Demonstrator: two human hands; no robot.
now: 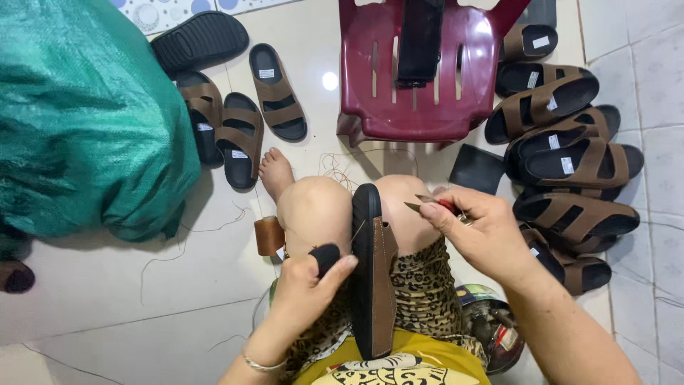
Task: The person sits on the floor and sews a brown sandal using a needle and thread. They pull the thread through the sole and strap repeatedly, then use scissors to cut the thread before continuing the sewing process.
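Observation:
A black-soled sandal (370,271) with brown straps stands on edge between my knees. My left hand (308,289) presses against its sole side, and its thumb wears a black cap (325,257). A thin thread runs from the sandal toward that hand. My right hand (479,232) is closed around small red-handled scissors (436,205), whose blades point left just above the sandal's strap.
A dark red plastic chair (417,68) lies ahead with a black sole on it. A pile of brown sandals (570,164) sits at right, more sandals (239,114) at upper left. A green sack (78,121) fills the left. A brown thread spool (269,235) stands by my left knee.

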